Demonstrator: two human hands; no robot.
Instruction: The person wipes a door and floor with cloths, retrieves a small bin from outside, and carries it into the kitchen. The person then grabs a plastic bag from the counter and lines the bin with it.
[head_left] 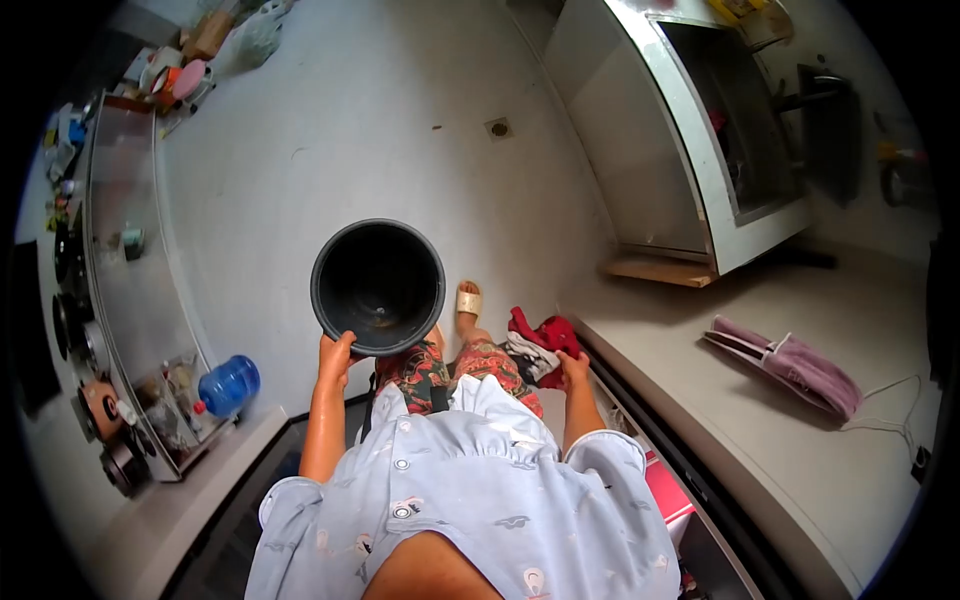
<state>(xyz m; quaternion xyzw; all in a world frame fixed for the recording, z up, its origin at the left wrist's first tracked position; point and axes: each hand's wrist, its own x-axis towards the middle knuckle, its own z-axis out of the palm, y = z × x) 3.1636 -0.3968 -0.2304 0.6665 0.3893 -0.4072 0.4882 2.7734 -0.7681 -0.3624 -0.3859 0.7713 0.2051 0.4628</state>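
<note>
A dark grey bucket [378, 285] hangs in front of my legs, its mouth facing up toward me. My left hand [337, 355] is closed on its near rim. The inside is dark, with a small bright glint at the bottom. On the other side, my right hand [573, 368] grips a bundle of clothes [545, 330], which is red with a grey-white piece bunched in it. The fingers of this hand are partly hidden by the fabric.
A metal sink unit [690, 150] stands ahead on the right, and a floor drain [499, 128] lies near it. Along the right, a ledge [660, 330] carries a mauve fabric item with a cord [785, 370]. At left are a glass-fronted cabinet [135, 210] and a blue water jug [229, 386].
</note>
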